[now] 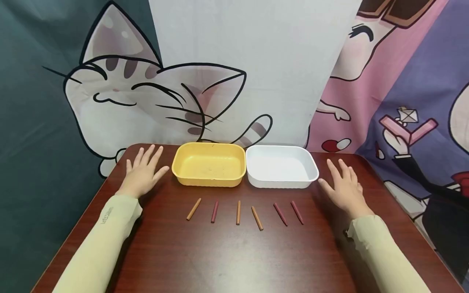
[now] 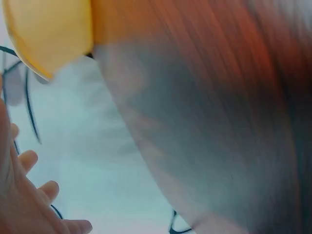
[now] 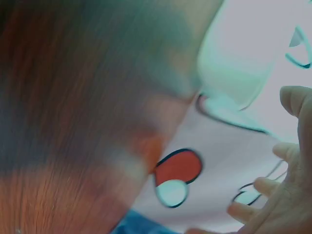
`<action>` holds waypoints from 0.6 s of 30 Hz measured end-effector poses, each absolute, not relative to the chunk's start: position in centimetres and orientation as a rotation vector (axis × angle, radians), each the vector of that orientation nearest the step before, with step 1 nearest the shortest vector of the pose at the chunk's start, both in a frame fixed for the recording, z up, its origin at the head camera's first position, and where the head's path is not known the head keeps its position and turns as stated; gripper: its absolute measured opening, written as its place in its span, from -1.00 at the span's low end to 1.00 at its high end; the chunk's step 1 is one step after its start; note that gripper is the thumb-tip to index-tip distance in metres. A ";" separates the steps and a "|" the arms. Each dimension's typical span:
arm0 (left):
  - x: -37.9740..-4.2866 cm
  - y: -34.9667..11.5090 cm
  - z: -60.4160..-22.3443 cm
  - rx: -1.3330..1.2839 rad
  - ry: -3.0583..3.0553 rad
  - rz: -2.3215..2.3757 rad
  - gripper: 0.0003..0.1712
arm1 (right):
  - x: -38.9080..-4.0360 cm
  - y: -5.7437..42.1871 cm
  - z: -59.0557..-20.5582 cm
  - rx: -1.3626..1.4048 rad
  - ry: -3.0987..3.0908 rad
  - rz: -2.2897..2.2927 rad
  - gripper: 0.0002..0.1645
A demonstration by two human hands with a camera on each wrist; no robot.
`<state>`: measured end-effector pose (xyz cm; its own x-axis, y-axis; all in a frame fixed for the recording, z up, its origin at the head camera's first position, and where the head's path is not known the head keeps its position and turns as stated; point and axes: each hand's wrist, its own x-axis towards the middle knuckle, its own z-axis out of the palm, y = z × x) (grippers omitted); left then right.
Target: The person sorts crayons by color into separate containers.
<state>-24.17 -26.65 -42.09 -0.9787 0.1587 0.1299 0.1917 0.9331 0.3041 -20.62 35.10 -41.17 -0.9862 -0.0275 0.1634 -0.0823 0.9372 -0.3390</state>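
In the head view, the left grip [image 1: 141, 175] and right grip [image 1: 346, 191] are released, fingers spread at centre left and centre right, apparently a ready stage; picking up any of the slim orange-brown sticks [image 1: 238, 213] or slim dark-red sticks [image 1: 214, 212], below centre on the glossy brown wooden surface [image 1: 227, 264], would call for an inward reach and pinch, with the rounded yellow plastic tray [image 1: 209, 165] and rounded white plastic tray [image 1: 282, 167] behind, out of the way. The left wrist view shows the yellow tray upper left. The right wrist view has the white tray upper right, before cartoon-printed cloth [image 3: 219, 141].
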 end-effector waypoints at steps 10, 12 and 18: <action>-22.1 -23.7 -42.5 -0.408 -2.897 -0.386 -0.08 | -17.5 31.2 -40.9 0.152 -2.772 0.877 -0.39; -22.0 -23.2 -42.6 -0.435 -2.885 -0.370 -0.08 | -17.3 30.6 -41.1 0.186 -2.782 0.871 -0.47; -22.0 -22.5 -43.3 -0.498 -2.904 -0.324 -0.08 | -17.5 29.1 -42.0 0.252 -2.861 0.838 -0.68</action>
<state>-21.98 -22.52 -43.33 -0.9283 0.3073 0.2091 0.3459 0.9203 0.1830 -17.47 29.08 -42.04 -0.9748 -0.1183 0.1891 -0.2016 0.8298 -0.5204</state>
